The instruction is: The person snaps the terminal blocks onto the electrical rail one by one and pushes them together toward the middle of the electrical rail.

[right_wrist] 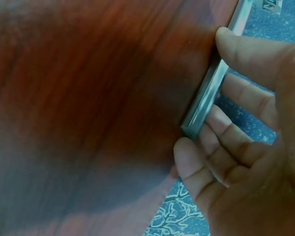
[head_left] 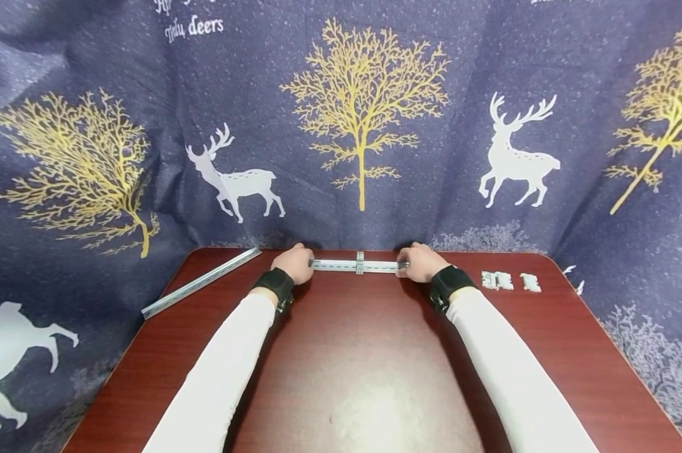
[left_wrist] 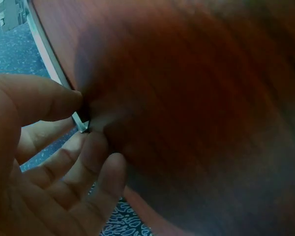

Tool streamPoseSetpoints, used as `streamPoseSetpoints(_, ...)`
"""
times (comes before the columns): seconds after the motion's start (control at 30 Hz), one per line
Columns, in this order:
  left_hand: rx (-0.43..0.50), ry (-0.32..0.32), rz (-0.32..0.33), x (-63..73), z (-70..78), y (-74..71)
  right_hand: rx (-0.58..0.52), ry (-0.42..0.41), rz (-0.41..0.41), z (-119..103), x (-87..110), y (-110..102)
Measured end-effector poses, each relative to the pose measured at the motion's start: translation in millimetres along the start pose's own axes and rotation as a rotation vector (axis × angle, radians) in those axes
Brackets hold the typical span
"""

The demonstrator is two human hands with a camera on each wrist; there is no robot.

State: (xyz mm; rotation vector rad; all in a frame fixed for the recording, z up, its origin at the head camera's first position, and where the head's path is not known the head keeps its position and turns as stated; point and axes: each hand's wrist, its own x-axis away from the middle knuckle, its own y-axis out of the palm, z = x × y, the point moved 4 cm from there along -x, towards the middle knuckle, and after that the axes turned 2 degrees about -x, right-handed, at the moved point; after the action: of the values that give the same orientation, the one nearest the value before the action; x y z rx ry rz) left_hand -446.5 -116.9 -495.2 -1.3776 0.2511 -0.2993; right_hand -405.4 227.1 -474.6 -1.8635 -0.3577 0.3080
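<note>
A slotted DIN rail [head_left: 336, 265] lies crosswise near the table's back edge, with a small pale clip-on module [head_left: 360, 263] standing across its middle. My left hand [head_left: 294, 263] pinches the rail's left end; in the left wrist view the thumb [left_wrist: 54, 102] lies on one side and fingertips curl near the rail's tip. At the opposite end, my right hand [head_left: 423, 262] holds the rail between thumb and fingers. The right wrist view shows that end of the rail [right_wrist: 206, 101] along the thumb, with the other fingers curled beneath and beside it.
Another slotted rail [head_left: 201, 283] lies slanted at the table's back left. Several pale modules [head_left: 504, 280] sit at the back right, one [head_left: 530, 282] a little apart. Behind the reddish-brown table [head_left: 369, 365] hangs a dark blue curtain [head_left: 318, 220] printed with deer and trees.
</note>
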Motion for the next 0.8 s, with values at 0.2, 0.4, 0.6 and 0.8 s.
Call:
streamPoseSetpoints(0.2,-0.093,-0.011,0.037,-21.1,-10.7,17.1,0.024,0.044,-0.044,-8.3,-5.7,-3.1)
streamPoseSetpoints(0.4,-0.101,-0.035,0.044,-34.7,-26.5,35.1,0.005,0.109,-0.091,-10.7,-10.4,-2.3)
streamPoseSetpoints(0.6,-0.071,-0.105,0.004,-28.3,-17.0,18.0,0.003,0.151,-0.096,-6.4,-14.8,-2.9)
streamPoseSetpoints(0.8,-0.056,-0.102,0.005,-28.4,-12.0,10.9,0.003,0.193,-0.090,-0.6,-18.6,-3.3)
